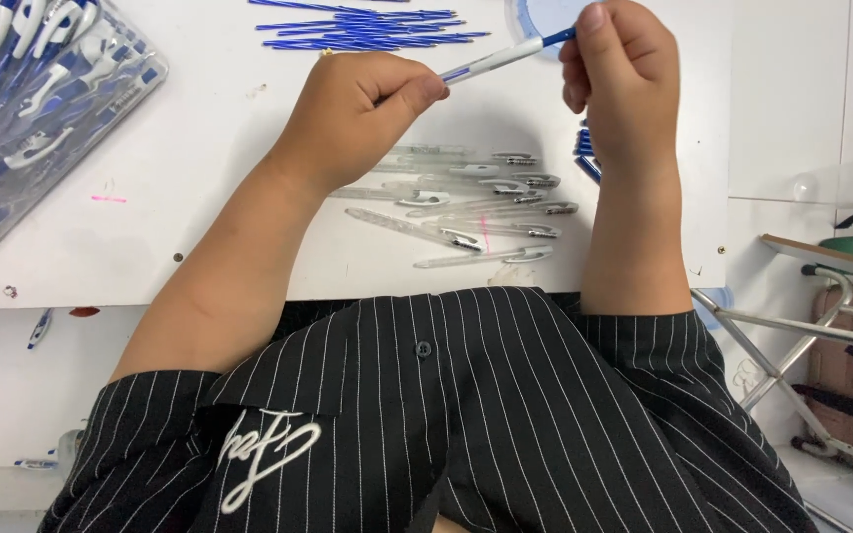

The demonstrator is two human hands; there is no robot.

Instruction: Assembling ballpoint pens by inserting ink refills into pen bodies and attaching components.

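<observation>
Seeing left hand and right hand both gripping pen, holding it above table. Clear barrels lying beneath. Refills lying at far edge.

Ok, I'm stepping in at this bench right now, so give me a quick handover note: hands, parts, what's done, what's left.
Left hand grips the white barrel of a pen; right hand pinches its blue end.
Clear pen barrels lie in a loose row on the white table between the forearms.
Blue refills sit in a pile at the far edge.
Done: a clear bag of assembled pens lies far left.
Left: the barrels in the row look empty.
</observation>
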